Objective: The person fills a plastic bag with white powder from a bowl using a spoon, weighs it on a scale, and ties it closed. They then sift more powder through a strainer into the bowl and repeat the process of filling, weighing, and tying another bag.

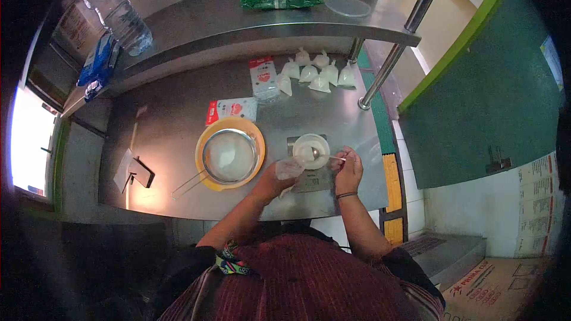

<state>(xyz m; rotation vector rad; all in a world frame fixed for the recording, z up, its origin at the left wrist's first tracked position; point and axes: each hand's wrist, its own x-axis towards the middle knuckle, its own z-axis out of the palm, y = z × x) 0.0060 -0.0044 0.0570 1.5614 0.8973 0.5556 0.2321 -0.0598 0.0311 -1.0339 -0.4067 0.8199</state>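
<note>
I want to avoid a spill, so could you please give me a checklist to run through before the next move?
1. Spoon held in the right hand's grip: ok.
2. Clear plastic bag held in the left hand, near the white bowl: ok.
3. Mouth of that bag fully open: cannot tell.
4. White bowl resting on the scale: ok.
5. Scale reading: cannot tell, too small.
6. Filled bags standing apart from the white bowl: ok.

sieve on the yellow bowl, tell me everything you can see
Round sieve with a metallic rim and a long wire handle jutting past the yellow bowl toward lower left. It rests mouth up on the bowl. A white patch shows, in or under the mesh I can't tell. The left hand is nearest, not touching.
</note>
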